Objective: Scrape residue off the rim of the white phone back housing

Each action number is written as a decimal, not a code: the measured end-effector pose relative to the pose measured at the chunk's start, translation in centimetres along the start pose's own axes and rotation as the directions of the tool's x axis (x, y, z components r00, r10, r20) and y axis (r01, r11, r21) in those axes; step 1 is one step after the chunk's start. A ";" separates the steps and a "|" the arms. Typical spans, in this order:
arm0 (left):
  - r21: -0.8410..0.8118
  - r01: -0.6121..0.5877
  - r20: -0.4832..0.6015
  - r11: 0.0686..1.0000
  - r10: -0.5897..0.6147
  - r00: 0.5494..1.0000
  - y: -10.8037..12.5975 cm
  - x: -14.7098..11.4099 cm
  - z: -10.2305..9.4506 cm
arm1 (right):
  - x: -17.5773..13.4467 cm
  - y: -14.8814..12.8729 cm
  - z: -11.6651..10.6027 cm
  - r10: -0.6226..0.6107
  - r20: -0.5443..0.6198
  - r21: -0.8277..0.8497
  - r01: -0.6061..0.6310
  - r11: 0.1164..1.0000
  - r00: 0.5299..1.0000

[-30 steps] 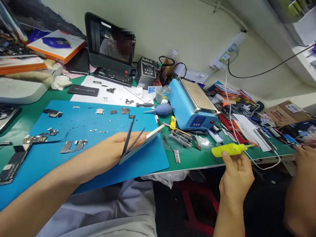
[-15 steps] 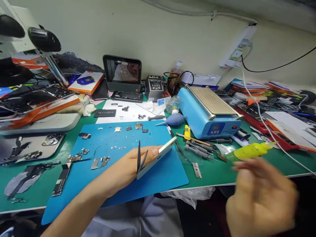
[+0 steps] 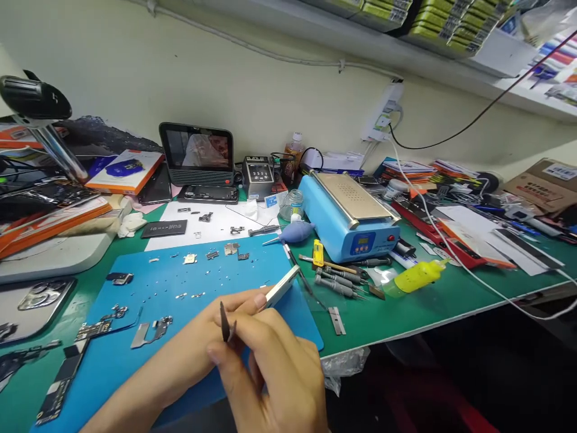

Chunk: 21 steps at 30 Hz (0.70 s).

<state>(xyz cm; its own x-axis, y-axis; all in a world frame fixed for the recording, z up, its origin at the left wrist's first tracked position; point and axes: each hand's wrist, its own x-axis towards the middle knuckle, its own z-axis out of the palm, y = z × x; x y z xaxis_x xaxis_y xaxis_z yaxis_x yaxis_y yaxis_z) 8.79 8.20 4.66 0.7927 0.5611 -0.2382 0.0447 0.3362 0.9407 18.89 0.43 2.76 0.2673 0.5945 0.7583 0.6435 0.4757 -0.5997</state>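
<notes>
My left hand (image 3: 205, 340) grips a slim phone (image 3: 283, 287), tilted up over the blue mat (image 3: 157, 255), with its pale edge showing. Most of the phone is hidden behind my hands. In front of it, my right hand (image 3: 286, 370) is closed, thumb and index finger pinching dark tweezers (image 3: 224, 323) whose one end points up. Small phone parts, including a silver piece (image 3: 190, 258) and a flex cable part (image 3: 153, 332), are scattered on the mat. A long logic board (image 3: 63, 382) lies at the mat's left edge.
A blue heating machine (image 3: 347, 219) stands behind several screwdrivers (image 3: 340, 282). On the green table at right lies a yellow bottle (image 3: 417, 276). A blue air blower (image 3: 295, 232), a blade (image 3: 336, 321) and a screen device (image 3: 196, 153) are also around. A white cable (image 3: 433, 222) crosses the right side.
My right hand has left the yellow bottle on the table and come left to pinch the tweezers, which were at my left hand. The view has shifted to the right.
</notes>
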 end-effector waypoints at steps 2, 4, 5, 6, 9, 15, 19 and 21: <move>-0.043 -0.010 -0.006 0.999 0.010 1.000 0.2 0.0 0.1 | 0.6 0.0 -1.0 -0.069 0.105 0.034 0.066 0.997 0.992; -0.081 -0.017 -0.024 0.997 0.015 1.000 0.3 -0.1 0.1 | 1.3 -0.1 -2.1 -0.118 0.225 0.036 0.112 0.993 0.967; -0.096 -0.023 -0.029 0.995 0.020 0.999 0.4 -0.1 0.0 | 1.5 -0.2 -2.6 -0.126 0.271 0.016 0.127 0.992 0.954; -0.116 -0.030 -0.026 0.993 0.027 0.999 0.4 -0.1 0.0 | 1.8 -0.2 -2.9 -0.129 0.309 -0.011 0.139 0.990 0.942; -0.155 -0.049 0.014 0.987 0.051 0.999 0.4 0.0 -0.4 | 2.2 -0.4 -3.1 -0.127 0.346 -0.067 0.159 0.985 0.930; -0.177 -0.125 0.092 0.976 0.143 0.985 0.1 0.2 -1.2 | 2.5 -0.5 -2.9 -0.132 0.359 -0.135 0.191 0.972 0.924; -0.171 -0.148 0.099 0.974 0.166 0.981 -0.2 0.3 -1.5 | 2.4 -0.4 -3.0 -0.148 0.335 -0.189 0.220 0.957 0.931; -0.169 -0.150 0.103 0.974 0.169 0.980 -0.3 0.3 -1.6 | 2.2 -0.4 -3.1 -0.131 0.313 -0.219 0.205 0.954 0.941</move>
<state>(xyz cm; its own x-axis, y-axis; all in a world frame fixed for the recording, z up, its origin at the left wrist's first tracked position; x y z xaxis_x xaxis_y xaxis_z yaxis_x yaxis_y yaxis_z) 8.10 9.49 3.96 0.8472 0.5290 -0.0497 -0.1782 0.3710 0.9114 21.45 -0.46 5.47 -0.0568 0.6998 0.7121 0.8255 0.4341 -0.3607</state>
